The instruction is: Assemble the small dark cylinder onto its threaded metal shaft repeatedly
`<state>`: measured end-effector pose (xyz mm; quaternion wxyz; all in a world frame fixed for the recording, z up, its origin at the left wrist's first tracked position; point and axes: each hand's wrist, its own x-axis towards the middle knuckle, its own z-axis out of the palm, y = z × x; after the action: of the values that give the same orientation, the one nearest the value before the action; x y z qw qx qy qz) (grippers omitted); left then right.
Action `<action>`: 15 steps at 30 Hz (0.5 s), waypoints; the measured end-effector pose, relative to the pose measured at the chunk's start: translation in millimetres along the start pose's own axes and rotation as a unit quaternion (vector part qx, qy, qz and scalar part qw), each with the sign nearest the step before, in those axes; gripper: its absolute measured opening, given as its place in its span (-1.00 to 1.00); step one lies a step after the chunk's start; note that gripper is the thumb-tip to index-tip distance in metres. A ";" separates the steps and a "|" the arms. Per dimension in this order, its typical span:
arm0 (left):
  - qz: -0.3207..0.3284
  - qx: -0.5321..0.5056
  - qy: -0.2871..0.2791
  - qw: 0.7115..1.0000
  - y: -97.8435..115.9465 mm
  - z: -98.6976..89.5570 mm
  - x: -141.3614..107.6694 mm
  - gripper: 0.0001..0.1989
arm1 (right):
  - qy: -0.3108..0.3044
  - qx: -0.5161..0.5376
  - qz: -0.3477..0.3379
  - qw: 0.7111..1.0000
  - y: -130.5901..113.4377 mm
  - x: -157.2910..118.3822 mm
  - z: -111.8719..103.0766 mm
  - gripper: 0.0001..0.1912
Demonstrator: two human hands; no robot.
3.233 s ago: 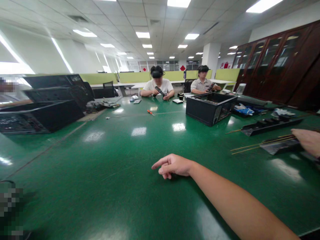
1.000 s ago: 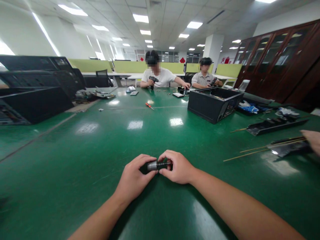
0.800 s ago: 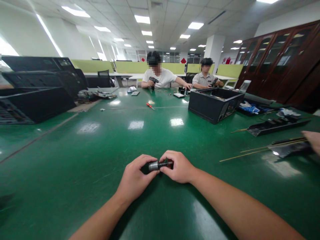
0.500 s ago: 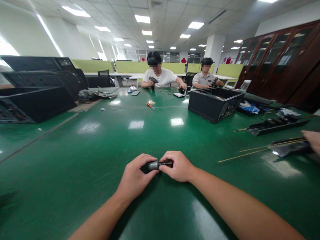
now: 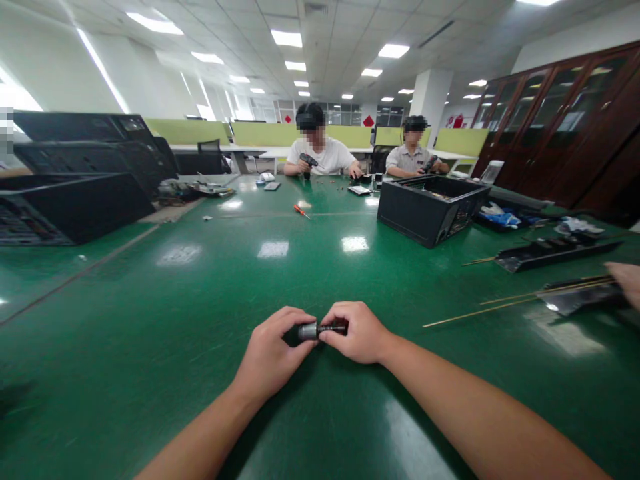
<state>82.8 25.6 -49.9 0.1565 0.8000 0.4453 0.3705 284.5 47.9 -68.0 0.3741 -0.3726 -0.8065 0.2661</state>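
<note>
Room: table (image 5: 240,280) spreading nearer me than black case (image 5: 407,217)
My left hand (image 5: 267,350): pinching metal cylinder (image 5: 308,331)
My right hand (image 5: 361,333): pinching dark rod (image 5: 331,327)

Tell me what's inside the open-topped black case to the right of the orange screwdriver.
Through the open top of the black case, a few small brownish parts show, too small to identify. Its near side hides the bottom and anything lying there.

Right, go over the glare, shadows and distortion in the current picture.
Head view: white reflections glare on the green table; the window at far left looks blown out; soft shadows fall near the left hand and right hand; the wooden cabinets look slanted, likely wide-lens distortion.
</note>
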 end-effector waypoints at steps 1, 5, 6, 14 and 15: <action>0.001 0.002 0.001 1.000 -0.2 -0.2 -0.2 -0.83 | 0.000 0.000 -0.001 1.000 0.0 -0.1 -0.1 -0.93; 0.000 0.007 0.004 1.000 -1.1 -0.7 -0.8 -0.82 | 0.008 0.001 -0.004 1.000 0.1 -0.6 -0.1 -0.94; 0.000 0.007 0.004 1.000 -1.1 -0.7 -0.9 -0.82 | 0.009 0.002 -0.004 1.000 0.1 -0.6 -0.2 -0.94; 0.001 0.010 0.004 1.000 -0.6 -1.1 -0.7 -0.83 | 0.008 0.003 -0.004 1.000 -0.7 -0.1 -1.2 -0.94; 0.001 0.012 0.004 1.000 -1.1 -1.3 -0.5 -0.83 | 0.009 0.003 -0.004 1.000 -0.9 -0.2 -1.2 -0.94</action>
<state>81.1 25.7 -49.9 0.1446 0.8010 0.4493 0.3682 285.2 47.4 -66.7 0.3835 -0.3704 -0.8037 0.2642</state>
